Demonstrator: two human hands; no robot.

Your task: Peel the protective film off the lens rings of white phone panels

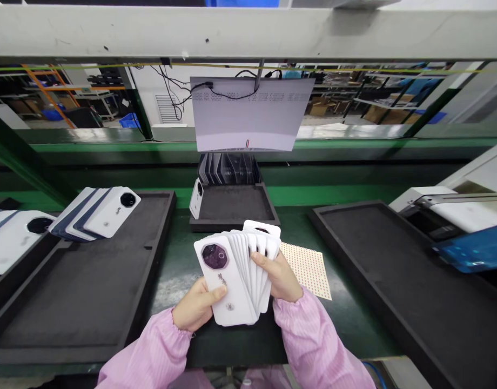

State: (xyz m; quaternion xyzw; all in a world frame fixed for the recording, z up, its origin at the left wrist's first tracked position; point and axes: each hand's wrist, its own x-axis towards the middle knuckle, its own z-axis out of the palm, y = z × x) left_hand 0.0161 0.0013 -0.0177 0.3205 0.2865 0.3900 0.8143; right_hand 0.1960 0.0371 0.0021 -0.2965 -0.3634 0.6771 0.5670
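fan of white phone covers (pixel 232 281) just above the table (pixel 173 265). left hand (pixel 195 309) grip closed on its lower edge, right hand (pixel 280 276) grip closed on its right side. thin, light, stiff, probably slick: hold by edges.

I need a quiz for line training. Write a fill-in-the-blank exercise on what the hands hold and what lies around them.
The left hand and the right hand together hold a fanned stack of ____ phone back covers.
Both sleeves are ____.
The dotted sheet lies to the ____ of the stack.
The foam tray at the right is ____ in colour.
Missing words: white; pink; right; black.
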